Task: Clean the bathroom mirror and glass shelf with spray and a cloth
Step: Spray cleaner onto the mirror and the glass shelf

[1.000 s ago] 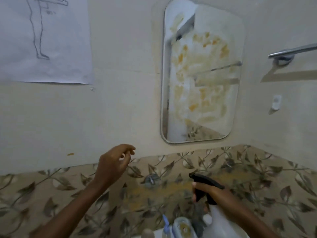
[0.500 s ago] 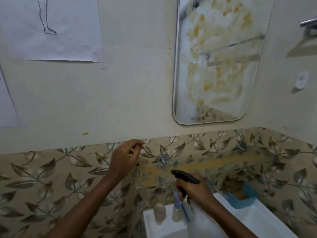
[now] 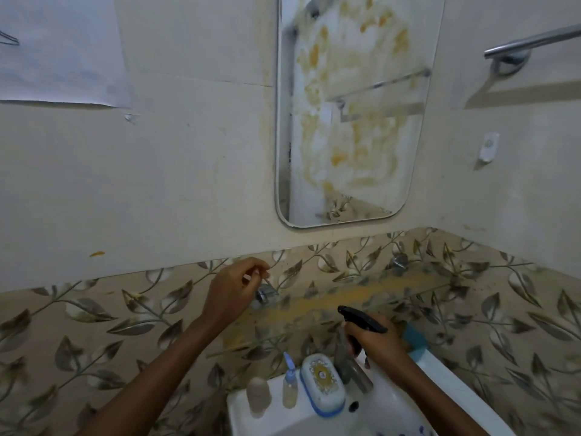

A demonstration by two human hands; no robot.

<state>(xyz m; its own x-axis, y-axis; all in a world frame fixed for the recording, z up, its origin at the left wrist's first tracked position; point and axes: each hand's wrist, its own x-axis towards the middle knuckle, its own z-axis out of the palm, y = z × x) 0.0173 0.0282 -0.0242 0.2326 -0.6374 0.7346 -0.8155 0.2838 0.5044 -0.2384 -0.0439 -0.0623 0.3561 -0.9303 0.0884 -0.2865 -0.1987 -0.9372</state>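
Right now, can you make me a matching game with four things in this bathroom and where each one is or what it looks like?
Things:
1. mirror
2. spray bottle
3. soap box
4. towel bar

Descriptions:
A. held in the right hand
B. high on the wall at the right
C. smeared with yellow stains
D. sitting on the white sink

Pairs: 1-C, 2-A, 3-D, 4-B
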